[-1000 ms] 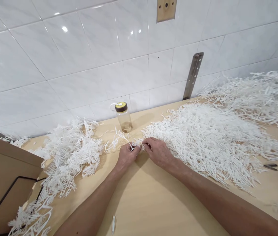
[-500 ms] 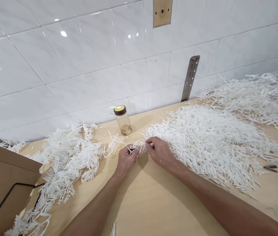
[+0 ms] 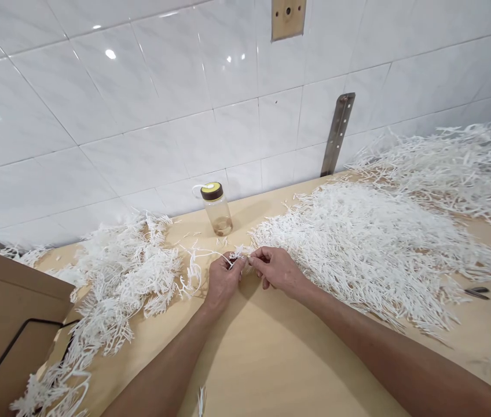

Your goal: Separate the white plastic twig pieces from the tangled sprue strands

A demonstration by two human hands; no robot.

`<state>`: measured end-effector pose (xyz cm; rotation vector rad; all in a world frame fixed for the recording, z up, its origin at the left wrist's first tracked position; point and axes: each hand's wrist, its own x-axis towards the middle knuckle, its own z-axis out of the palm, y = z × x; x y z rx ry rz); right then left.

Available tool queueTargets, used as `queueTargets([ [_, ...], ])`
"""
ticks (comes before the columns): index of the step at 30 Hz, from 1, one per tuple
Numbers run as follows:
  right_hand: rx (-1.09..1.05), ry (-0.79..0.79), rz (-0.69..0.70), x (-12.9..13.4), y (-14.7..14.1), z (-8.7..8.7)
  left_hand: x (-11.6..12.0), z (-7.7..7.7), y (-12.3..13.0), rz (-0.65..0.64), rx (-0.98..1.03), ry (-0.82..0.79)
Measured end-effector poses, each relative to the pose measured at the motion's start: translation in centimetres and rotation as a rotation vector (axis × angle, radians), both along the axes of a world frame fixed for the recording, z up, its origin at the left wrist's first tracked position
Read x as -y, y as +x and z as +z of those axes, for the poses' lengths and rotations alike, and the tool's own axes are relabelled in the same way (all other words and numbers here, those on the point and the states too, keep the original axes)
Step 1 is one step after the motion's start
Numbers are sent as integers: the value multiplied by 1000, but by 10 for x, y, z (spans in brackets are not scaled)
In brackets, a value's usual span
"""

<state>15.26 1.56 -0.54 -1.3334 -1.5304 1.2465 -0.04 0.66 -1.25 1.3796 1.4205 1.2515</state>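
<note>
My left hand [image 3: 223, 278] is closed on a thin white branched plastic sprig [image 3: 237, 253], whose stems trail left from the fingers. Thumb and fingertips of my right hand [image 3: 277, 267] are pinched together at the sprig's right end, close to the left fingertips. What exactly the right fingertips hold is too small to make out. Just right of my right hand spreads a big heap of loose white sprigs [image 3: 371, 249]. Left of my left hand lies a tangled pile of white branched strands [image 3: 128, 278], with a few loose stems [image 3: 192, 269] between.
A clear bottle with a dark and yellow lid [image 3: 217, 211] stands behind my hands. Longer white strands [image 3: 454, 168] lie at the back right. A small dark tool [image 3: 476, 292] rests at the right. A cardboard box [image 3: 11, 324] borders the left. A tiled wall [image 3: 167, 145] closes the back.
My right hand has moved slightly left and down, bringing its fingertips up to the left hand's. The trailing white stems by the left hand have shifted.
</note>
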Motion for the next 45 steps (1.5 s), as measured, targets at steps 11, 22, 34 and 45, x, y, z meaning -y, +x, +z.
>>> queueTargets([
  [11,201,209,-79,1,-5,-5,2,0,0,44,-186,38],
  [22,216,246,-52,1,-5,-13,1,-1,-1,23,-206,37],
  [34,263,166,-160,5,-16,-13,3,-1,-1,53,-257,29],
  [45,314,415,-292,-6,0,-12,-1,-1,-5,28,15,-16],
])
